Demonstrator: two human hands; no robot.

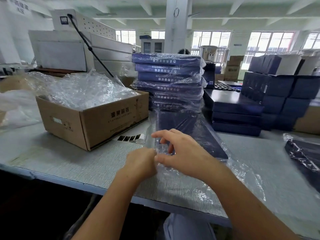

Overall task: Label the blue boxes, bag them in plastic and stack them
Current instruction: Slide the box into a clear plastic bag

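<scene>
The grey worktable (60, 158) carried everything: at its far middle stood the stack of bagged boxes (169, 80), film-wrapped and piled flat one on another, with a cardboard carton (97, 123) full of loose plastic bags (83, 90) to its left and a lower pile of unbagged blue boxes (237, 115) to its right. Directly in front of the stack, its far end touching or just short of the stack's foot, lay the blue box (199, 135) being worked on, flat on the table and already inside its plastic bag (173, 170), whose slack open end trailed toward the person. Bagging was therefore the step in hand, apparently at the point of closing or tidying the mouth. The right hand (187, 153) was spread over the near corner of the box with fingers bent, thumb and fingers pinching the film; the left hand (141, 161) was closed narrowly on the same loose edge just beside it. Whether this box bore its label could not be told. The next move likely called for folding the surplus film under and lifting the box level onto the stack, square enough that the slippery pile would not slide. A label strip (129, 138) lay just beside the carton's near corner
</scene>
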